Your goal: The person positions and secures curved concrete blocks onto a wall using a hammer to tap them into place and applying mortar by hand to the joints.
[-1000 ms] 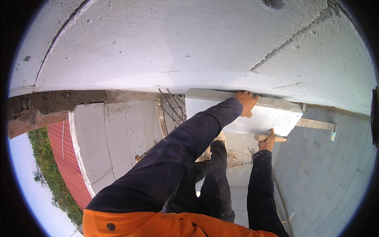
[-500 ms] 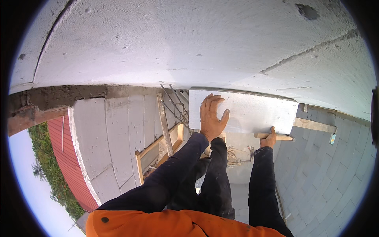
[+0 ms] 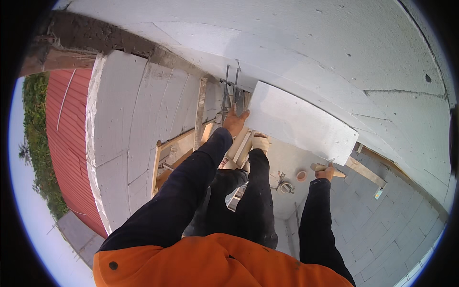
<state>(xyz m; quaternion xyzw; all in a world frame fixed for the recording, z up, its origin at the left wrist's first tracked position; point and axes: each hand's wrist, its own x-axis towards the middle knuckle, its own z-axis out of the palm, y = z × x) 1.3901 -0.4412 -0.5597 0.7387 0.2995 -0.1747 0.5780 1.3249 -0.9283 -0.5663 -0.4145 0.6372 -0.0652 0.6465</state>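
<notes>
Block (image 3: 301, 125) (one), two hands (image 3: 234, 122) (image 3: 325, 173), one handle (image 3: 317, 167)

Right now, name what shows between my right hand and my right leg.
In the head view, a reddish pot and a greyish round container show lower down, between the right hand and right leg.

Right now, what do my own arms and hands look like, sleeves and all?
Both the left sleeve and the right sleeve are long, dark and creased, reaching down to the wrists. The left hand and right hand show no gloves. Above the sleeves you wear an orange garment with a dark round spot near the left shoulder.
</notes>
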